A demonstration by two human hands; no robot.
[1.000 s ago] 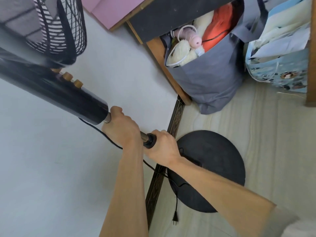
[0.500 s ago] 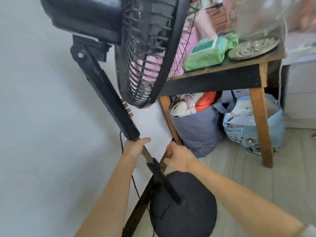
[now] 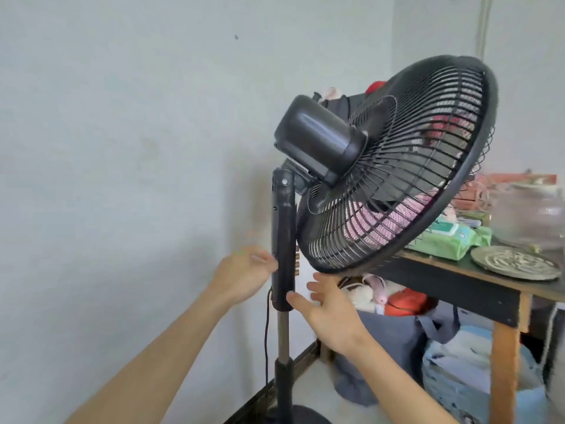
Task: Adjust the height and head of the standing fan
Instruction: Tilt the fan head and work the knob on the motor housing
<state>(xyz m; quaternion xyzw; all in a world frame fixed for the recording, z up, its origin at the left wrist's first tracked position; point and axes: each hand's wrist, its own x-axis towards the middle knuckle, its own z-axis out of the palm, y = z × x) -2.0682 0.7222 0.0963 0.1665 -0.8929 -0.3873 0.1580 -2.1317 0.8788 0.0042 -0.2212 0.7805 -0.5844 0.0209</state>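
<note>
Fan upright by wall, head tilted down beside tabletop. Height step seemingly done; head tilt next, needing grip on cage. Left hand and right hand flank column, fingers released.

A standing fan stands before the wall, its head tilted and facing away to the right. Left of its column is the left hand, fingers at the control housing; right of the column, the right hand, below the cage. Right of the fan stands a bench carrying a wipes pack and a plate; bags sit on the floor under it.
</note>
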